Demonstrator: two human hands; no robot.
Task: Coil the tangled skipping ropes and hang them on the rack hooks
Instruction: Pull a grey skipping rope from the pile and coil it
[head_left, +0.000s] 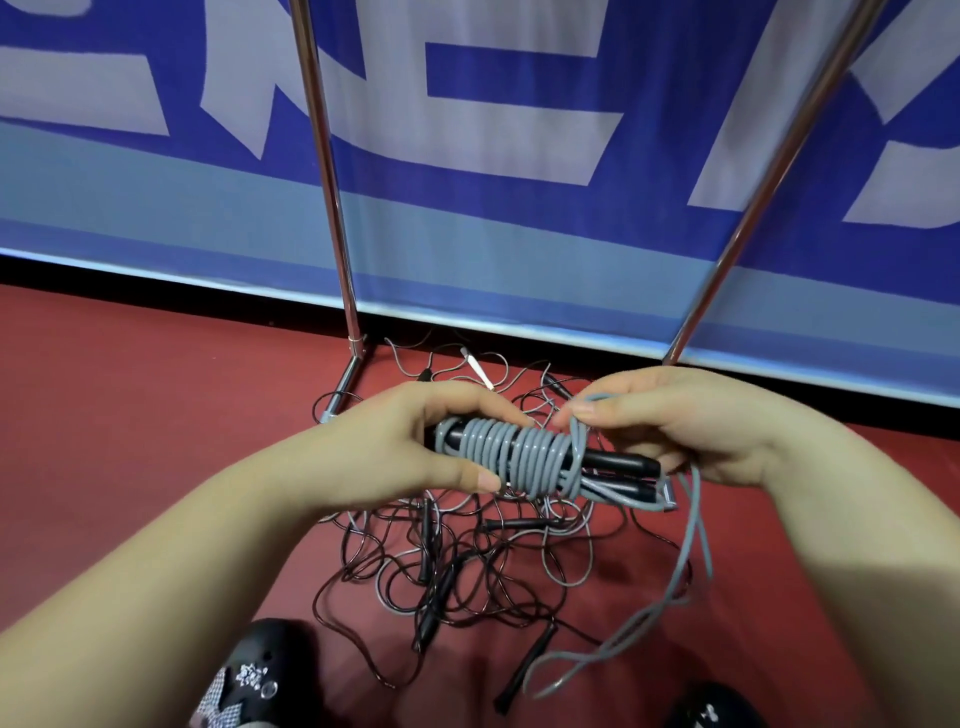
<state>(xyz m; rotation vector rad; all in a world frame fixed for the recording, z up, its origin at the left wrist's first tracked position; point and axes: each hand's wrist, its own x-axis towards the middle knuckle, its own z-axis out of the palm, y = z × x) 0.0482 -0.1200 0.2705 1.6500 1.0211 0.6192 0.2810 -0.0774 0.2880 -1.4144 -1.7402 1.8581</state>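
Holding the pair of black handles (618, 470) side by side, the left hand (415, 441) grips their left end, fingers and thumb curled round the bundle. The right hand (675, 421) pinches the grey rope (519, 454) at the last turn, fingers bent, thumb on top. The bundle sits between both hands, above the tangled pile (467, 561) on the red floor (130, 415).

Risks from here:
1. The loose tail (691, 545) drops from the right hand toward 5 o'clock and trails onto the floor beside the pile; it could snag on other ropes if pulled hard.
2. The turns look tight but unsecured. Relaxing the pinch would probably let the last coils spring open.
3. The tail passes near the black shoes (260, 675); a step on it could jerk the bundle loose.

Orientation: the bundle's long axis runs roughly 9 to 3 o'clock, dipping slightly toward 4. The free handle tips point right. The coils wrap crosswise to that axis.

The rack posts (332, 208) rise behind, at 11 and 1 o'clock. No hooks are in view.
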